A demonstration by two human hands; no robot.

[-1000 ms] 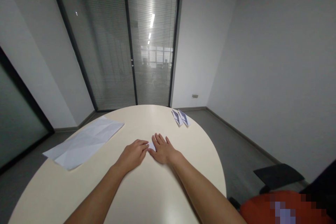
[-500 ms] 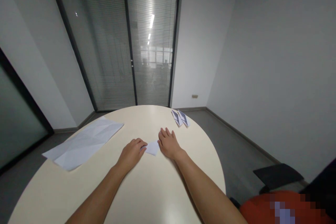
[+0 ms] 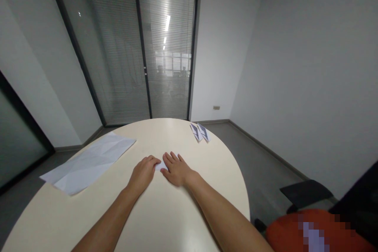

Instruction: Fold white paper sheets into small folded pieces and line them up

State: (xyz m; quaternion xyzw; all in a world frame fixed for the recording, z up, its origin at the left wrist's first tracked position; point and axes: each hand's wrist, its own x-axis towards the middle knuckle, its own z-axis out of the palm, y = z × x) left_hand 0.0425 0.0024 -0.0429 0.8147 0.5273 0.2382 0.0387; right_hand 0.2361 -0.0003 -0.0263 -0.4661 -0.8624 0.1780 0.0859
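Note:
A small folded piece of white paper lies on the cream round table, mostly hidden under my hands. My right hand lies flat on it with fingers stretched out and together. My left hand rests just left of it, fingers curled down with the fingertips pressing the paper's left edge. Both forearms reach in from the bottom of the view.
A large creased white sheet lies at the table's left. Two small folded paper pieces with dark markings sit near the far right edge. A black chair and something orange are at the lower right. Glass doors with blinds stand behind.
Half a second ago my right hand was off to the right with the paper showing between the hands. It has slid back left over the paper. The left hand has stayed in place.

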